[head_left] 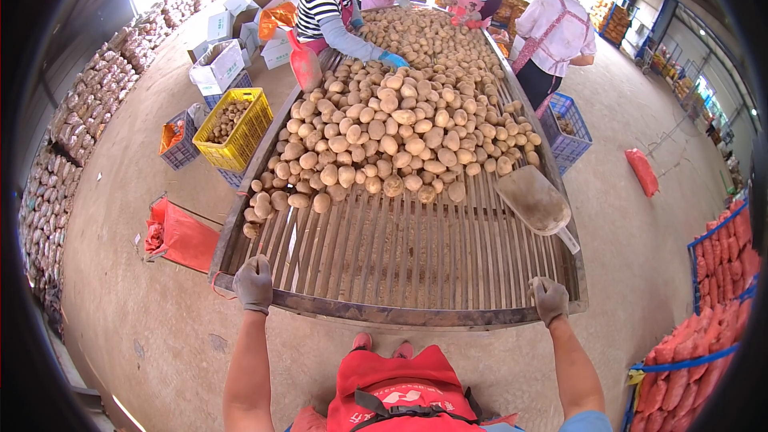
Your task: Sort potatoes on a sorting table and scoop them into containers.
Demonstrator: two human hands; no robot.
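My left hand [254, 284], in a grey glove, is closed at the near left corner of a slatted metal sorting table [364, 309]. My right hand [550, 299], gloved the same way, is closed over the table's near right edge. What either hand holds, if anything, is too small to make out. A big heap of potatoes [392, 124] covers the middle and far part of the slats. Beyond my right hand a metal scoop [534, 198] lies on the slats, its handle pointing toward me and to the right.
A co-worker's blue-gloved hand [393, 59] touches the potatoes from the left; other people stand farther along. A red scoop [305, 62] rests at the left rim. Beside the table are a yellow crate [232, 130], a blue crate [567, 134] and a red sack [182, 234].
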